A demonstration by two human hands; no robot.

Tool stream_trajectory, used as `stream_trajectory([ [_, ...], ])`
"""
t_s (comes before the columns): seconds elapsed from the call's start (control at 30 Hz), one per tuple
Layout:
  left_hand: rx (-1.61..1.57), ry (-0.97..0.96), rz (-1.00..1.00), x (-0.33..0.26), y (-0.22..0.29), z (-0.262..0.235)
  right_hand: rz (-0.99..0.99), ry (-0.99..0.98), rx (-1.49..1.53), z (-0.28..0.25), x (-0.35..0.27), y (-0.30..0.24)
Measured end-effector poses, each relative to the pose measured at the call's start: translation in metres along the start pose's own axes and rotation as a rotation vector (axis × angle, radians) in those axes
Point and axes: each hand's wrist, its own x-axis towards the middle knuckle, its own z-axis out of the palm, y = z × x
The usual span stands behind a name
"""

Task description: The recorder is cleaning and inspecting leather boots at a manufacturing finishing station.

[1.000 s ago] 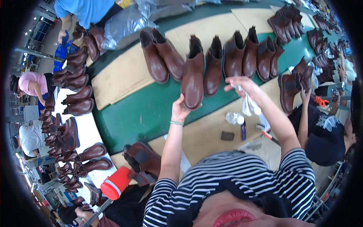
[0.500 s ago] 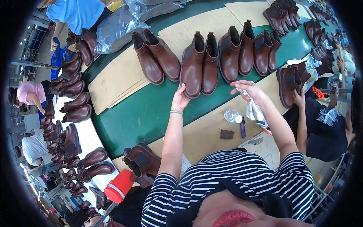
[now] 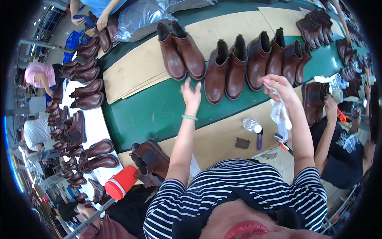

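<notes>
My left hand (image 3: pixel 191 96) is open, fingers apart, just below the toes of a pair of brown ankle boots (image 3: pixel 192 59) standing on cardboard. To its right, a second brown pair (image 3: pixel 216 77) stands upright on the green table, apart from the hand. My right hand (image 3: pixel 281 88) is closed on a crumpled white cloth (image 3: pixel 280 113) that hangs down from it. It is near the toes of two more pairs of brown boots (image 3: pixel 258 59). A green band circles my left wrist.
Cardboard sheets (image 3: pixel 135 71) cover parts of the green table (image 3: pixel 159 107). Near me are a clear bottle (image 3: pixel 250 125), a dark block (image 3: pixel 242 142), a blue tool (image 3: pixel 260 140) and a brush (image 3: pixel 283 141). Boots (image 3: pixel 153 158) and a red bucket (image 3: pixel 122 182) stand at left. Co-workers (image 3: pixel 332 147) flank the table.
My left hand has let go of the middle boot and moved left toward the leftmost pair. My right hand still holds the cloth. The view has shifted a little.
</notes>
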Motion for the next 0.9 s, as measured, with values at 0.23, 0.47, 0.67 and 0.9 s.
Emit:
stream_trajectory([
  [0.23,0.36,0.116,0.515,0.144,0.092,-0.054,-0.135,0.032,0.014,0.01,-0.057,-0.02],
  [0.47,0.62,-0.143,0.448,0.213,0.062,-0.065,-0.249,0.133,-0.081,0.03,-0.103,-0.004],
  [0.67,0.423,0.007,0.564,0.125,0.052,-0.121,-0.486,0.057,0.402,0.004,-0.13,0.035],
  [0.9,0.334,0.097,0.635,-0.073,0.061,-0.179,-0.249,-0.085,0.268,0.048,-0.144,0.054],
])
